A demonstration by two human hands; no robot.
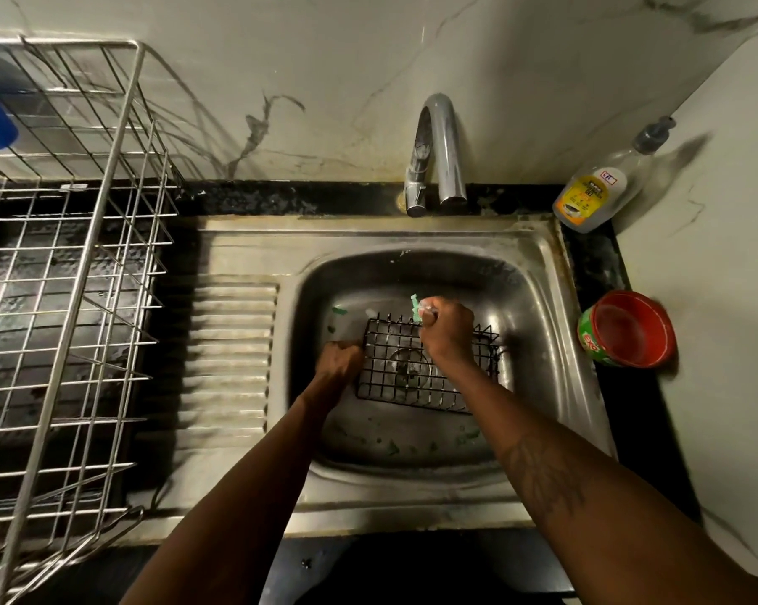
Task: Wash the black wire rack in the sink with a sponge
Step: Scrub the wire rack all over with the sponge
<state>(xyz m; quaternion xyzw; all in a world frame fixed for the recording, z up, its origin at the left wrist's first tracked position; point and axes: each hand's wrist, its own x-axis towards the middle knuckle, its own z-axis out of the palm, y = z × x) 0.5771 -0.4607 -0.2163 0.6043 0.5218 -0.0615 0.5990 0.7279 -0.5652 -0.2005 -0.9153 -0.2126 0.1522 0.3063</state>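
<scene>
Head view is showing the scrubbing step in progress: the black wire rack (394, 386) is lying flat on the bottom of the sink (556, 272), over the drain, with its small upright prongs pointing up along the far edge. The left hand (340, 360) is gripping the left edge of the rack with curled fingers, and I judge it is keeping the rack from sliding. The right hand (447, 329) is clenching a green sponge (416, 305) and pressing it at the far edge of the rack, near the prongs; only a small piece of the sponge is sticking out of the fist. Both forearms are reaching down and forward into the basin, the right one crossing over the rack's near right corner. Small green crumbs are lying on the sink floor, which probably come from the sponge. No water seems to be running from the faucet (440, 141), though it is hard to be sure. The next move, in my judgement, is calling for short strokes along the wires while the left hand is holding firm, then rinsing. The prongs may be tearing the sponge, so gentle pressure there is advisable.
</scene>
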